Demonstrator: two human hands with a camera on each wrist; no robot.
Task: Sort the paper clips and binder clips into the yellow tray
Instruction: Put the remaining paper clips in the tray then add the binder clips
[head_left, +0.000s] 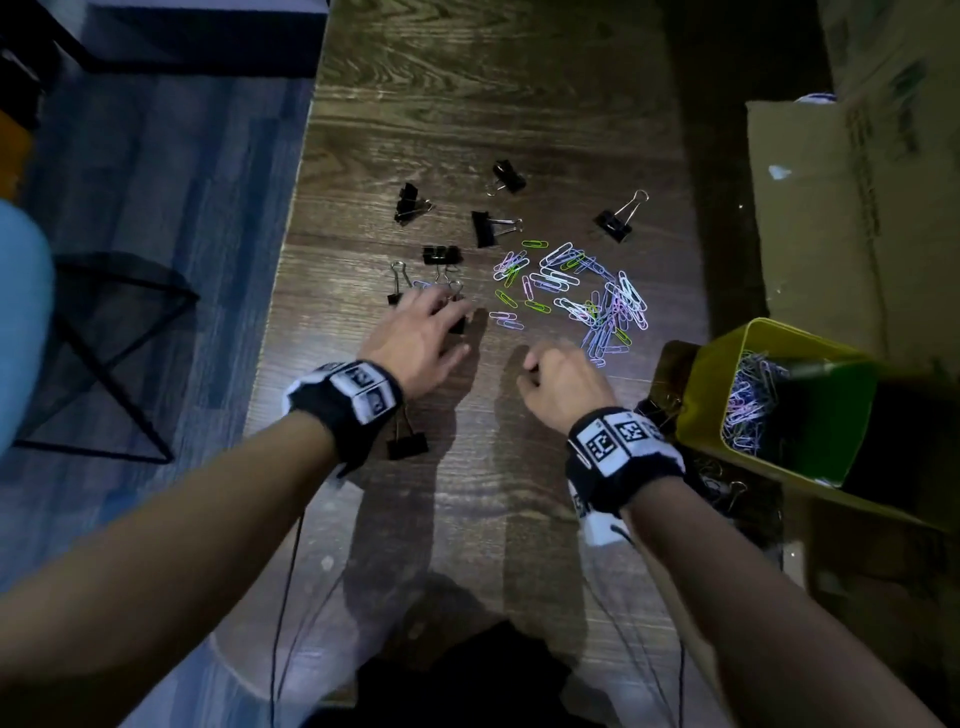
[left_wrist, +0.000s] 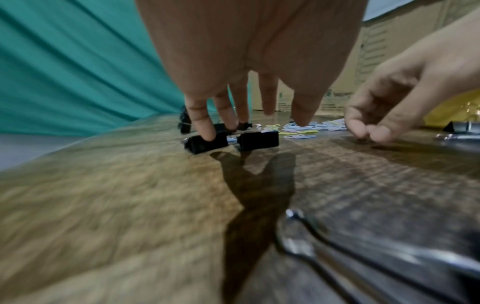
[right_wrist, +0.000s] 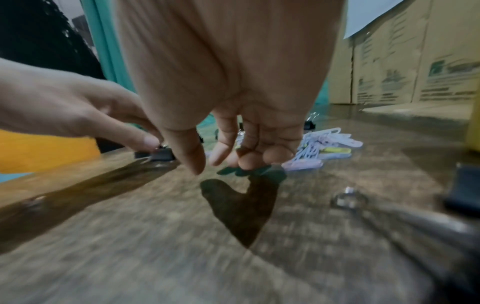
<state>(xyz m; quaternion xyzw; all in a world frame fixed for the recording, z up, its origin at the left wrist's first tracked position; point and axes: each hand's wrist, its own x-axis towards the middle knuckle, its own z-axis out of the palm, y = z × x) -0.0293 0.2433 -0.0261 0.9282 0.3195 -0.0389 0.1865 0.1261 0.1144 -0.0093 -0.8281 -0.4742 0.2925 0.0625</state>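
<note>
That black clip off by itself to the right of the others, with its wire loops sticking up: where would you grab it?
Probably by the wire handles of the lone binder clip. They rise up and away from the black body, which sits on the table, so finger and thumb coming from above can pinch them. The right hand is on that side.

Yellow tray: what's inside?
The yellow tray holds a tangle of pastel paper clips against its left wall. The rest of the inside is dark shadow, so the bottom and any binder clips there can't be made out.
</note>
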